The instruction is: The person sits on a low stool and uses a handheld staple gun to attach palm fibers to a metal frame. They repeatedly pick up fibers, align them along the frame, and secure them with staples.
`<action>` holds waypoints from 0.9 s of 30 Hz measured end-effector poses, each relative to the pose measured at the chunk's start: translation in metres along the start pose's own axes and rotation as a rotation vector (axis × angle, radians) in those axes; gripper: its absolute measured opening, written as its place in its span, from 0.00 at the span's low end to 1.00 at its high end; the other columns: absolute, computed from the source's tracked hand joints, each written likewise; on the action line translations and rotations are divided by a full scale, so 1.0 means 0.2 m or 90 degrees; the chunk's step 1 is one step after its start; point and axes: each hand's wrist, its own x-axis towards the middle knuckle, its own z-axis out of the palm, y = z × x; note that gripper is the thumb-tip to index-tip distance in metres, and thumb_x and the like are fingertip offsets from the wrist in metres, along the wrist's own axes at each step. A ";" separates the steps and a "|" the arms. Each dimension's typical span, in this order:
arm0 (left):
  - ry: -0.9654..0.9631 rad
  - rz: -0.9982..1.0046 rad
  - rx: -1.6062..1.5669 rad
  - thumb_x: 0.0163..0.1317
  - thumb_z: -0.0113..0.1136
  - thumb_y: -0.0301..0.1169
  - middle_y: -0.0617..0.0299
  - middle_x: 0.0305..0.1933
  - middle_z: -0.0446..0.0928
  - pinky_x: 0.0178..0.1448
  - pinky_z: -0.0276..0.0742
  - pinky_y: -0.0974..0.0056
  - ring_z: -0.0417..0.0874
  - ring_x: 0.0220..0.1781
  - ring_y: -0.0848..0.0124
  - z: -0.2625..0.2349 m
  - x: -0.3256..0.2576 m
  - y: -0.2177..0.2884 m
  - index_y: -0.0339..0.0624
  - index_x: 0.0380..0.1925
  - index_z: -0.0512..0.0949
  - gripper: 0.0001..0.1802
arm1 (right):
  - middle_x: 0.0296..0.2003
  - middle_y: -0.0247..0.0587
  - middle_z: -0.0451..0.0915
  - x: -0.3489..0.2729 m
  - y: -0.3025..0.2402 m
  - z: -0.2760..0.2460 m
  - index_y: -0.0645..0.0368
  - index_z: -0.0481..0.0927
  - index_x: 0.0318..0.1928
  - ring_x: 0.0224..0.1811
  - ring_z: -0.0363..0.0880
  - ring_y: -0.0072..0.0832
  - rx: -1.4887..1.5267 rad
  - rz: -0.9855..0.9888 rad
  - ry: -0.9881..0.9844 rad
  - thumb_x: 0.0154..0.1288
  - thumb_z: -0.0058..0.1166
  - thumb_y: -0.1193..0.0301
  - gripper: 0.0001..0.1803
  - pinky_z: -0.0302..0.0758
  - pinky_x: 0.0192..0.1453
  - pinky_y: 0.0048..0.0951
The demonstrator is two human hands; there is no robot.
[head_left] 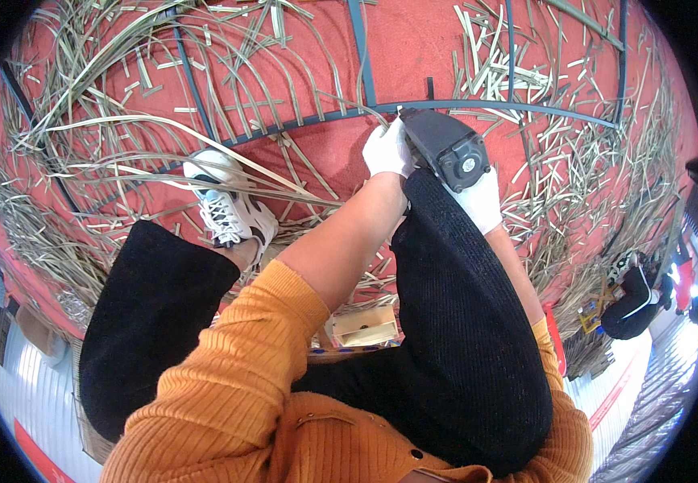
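Fastening work on a dark curved frame strip (478, 105) that lies on the red floor (413, 40) among scattered pale reed strips (107, 121). Left hand (387, 149), gloved white, closes on the strip just ahead of the tool; right hand (478, 200), also gloved, grips a grey power tool (448, 147) whose nose meets the strip. Judged step: one joint is being fixed; the next move calls for steady alignment of nose and strip. Contact point is hidden behind the left hand, and the tool is possibly a stapler. Raised knee (461, 322) hides the right forearm.
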 end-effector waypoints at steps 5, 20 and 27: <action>0.004 -0.098 -0.131 0.62 0.66 0.40 0.60 0.27 0.77 0.29 0.75 0.60 0.76 0.25 0.69 0.02 -0.03 0.07 0.38 0.29 0.78 0.15 | 0.27 0.46 0.85 0.02 -0.06 -0.01 0.61 0.84 0.34 0.31 0.86 0.40 0.000 -0.022 0.003 0.56 0.65 0.66 0.11 0.80 0.35 0.35; 0.037 -0.155 -0.132 0.62 0.64 0.40 0.60 0.26 0.76 0.27 0.74 0.62 0.76 0.23 0.68 0.03 -0.07 0.14 0.39 0.32 0.78 0.14 | 0.30 0.49 0.86 0.05 -0.12 -0.04 0.64 0.85 0.36 0.34 0.88 0.36 0.053 0.068 -0.029 0.55 0.65 0.66 0.13 0.80 0.37 0.33; -0.018 -0.191 -0.199 0.64 0.62 0.39 0.58 0.28 0.80 0.33 0.75 0.61 0.80 0.28 0.67 0.02 -0.06 0.12 0.38 0.33 0.80 0.14 | 0.31 0.45 0.87 0.04 -0.09 -0.05 0.64 0.85 0.37 0.35 0.88 0.31 0.104 0.092 -0.003 0.54 0.66 0.68 0.13 0.80 0.40 0.33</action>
